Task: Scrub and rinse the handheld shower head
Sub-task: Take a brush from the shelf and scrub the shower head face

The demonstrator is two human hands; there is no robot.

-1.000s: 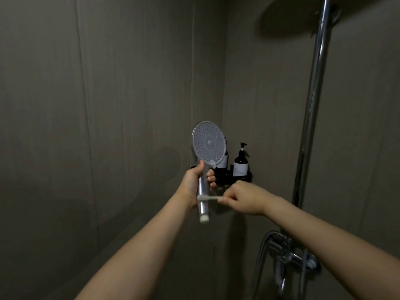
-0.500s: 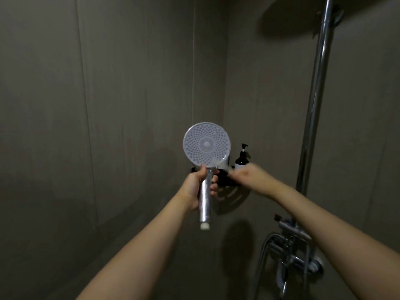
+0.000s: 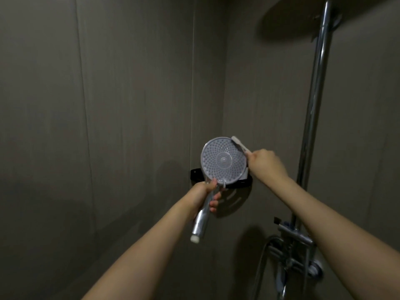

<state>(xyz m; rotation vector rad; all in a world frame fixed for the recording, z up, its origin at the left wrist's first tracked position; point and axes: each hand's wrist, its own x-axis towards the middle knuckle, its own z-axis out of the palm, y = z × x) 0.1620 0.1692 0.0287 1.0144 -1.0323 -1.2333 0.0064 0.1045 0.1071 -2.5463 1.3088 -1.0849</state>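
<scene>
I am at the scrubbing step: my left hand (image 3: 205, 191) wraps the chrome handle of the one round grey handheld shower head (image 3: 224, 160), raised before the corner shelf, while my right hand (image 3: 265, 162) pinches one white toothbrush (image 3: 240, 146) at its upper rim, which next should need short strokes across the nozzles

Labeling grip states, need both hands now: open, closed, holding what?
Left hand: closed around the chrome handle of the round grey handheld shower head.
Right hand: closed on a white toothbrush.
</scene>
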